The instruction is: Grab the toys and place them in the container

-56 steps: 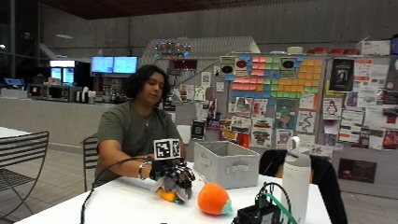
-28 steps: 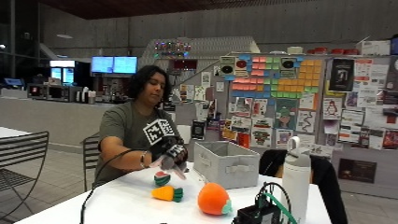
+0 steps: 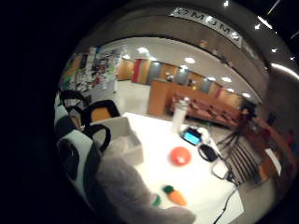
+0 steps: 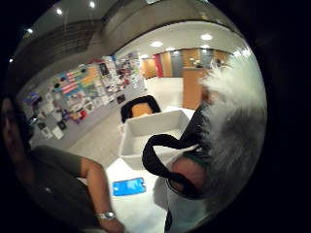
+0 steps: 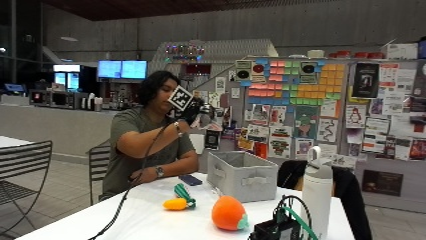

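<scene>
The gloved right hand (image 5: 192,111) is raised at head height, its fingers curled round a grey-white furry toy (image 4: 233,126). Below it and slightly to the side on the worktop (image 5: 133,220) stands the grey container (image 5: 241,175), which looks empty inside. Further down and nearer the camera lie a toy carrot (image 5: 178,201) and an orange ball-shaped toy (image 5: 228,213).

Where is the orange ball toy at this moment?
In the outside view, the orange ball toy lies on the table, between the carrot toy and the grey container.
</scene>
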Tool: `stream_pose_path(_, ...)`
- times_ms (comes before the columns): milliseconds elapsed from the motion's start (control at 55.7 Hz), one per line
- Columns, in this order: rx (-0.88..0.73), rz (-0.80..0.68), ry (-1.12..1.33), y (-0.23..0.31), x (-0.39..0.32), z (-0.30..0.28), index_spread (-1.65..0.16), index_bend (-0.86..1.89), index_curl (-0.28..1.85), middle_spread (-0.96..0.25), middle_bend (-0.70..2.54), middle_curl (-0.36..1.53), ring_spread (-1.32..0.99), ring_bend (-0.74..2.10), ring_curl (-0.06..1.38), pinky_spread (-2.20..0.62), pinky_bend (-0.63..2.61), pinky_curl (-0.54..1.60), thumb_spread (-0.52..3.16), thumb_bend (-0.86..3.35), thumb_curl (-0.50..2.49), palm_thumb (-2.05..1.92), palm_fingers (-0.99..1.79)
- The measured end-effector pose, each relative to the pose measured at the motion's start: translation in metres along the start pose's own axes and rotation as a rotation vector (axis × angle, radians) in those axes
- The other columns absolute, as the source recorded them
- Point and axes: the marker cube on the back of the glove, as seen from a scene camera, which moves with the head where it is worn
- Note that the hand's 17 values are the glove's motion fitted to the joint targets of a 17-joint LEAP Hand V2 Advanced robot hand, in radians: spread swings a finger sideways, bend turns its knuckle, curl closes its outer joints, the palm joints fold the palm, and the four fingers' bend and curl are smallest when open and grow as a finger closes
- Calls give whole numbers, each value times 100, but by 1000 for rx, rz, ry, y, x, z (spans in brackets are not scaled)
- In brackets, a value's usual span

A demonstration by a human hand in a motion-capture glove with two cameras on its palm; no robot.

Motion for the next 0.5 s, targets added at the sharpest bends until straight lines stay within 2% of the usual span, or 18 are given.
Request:
stream_pose_path(162, -10, 53, 120, -57, 3, 54, -35, 61, 67, -28, 128, 78, -31, 152, 58, -41, 116, 60, 129, 8, 65, 37, 114)
stream_pose_path(216, -30, -35, 109, -63, 3, 71, -34, 61, 69, -28, 128, 78, -31, 152, 58, -41, 116, 60, 130, 8, 66, 37, 113)
stream_pose_path(287, -27, -27, 109, -72, 4, 89, -34, 60, 72, -27, 128, 79, -31, 153, 58, -41, 117, 60, 130, 7, 68, 37, 113)
stream_pose_path(341, -36, -81, 65, -76, 7, 98, -34, 59, 75, -27, 128, 79, -30, 153, 58, -41, 118, 61, 130, 7, 69, 37, 113)
stream_pose_path(431, -27, 8, 92, -90, 10, 109, -35, 57, 78, -27, 128, 79, -30, 153, 58, -42, 118, 61, 130, 6, 70, 36, 112)
stream_pose_path(503, -39, -45, 86, -94, 16, 114, -35, 56, 81, -27, 127, 80, -30, 154, 58, -42, 119, 61, 131, 5, 71, 36, 112)
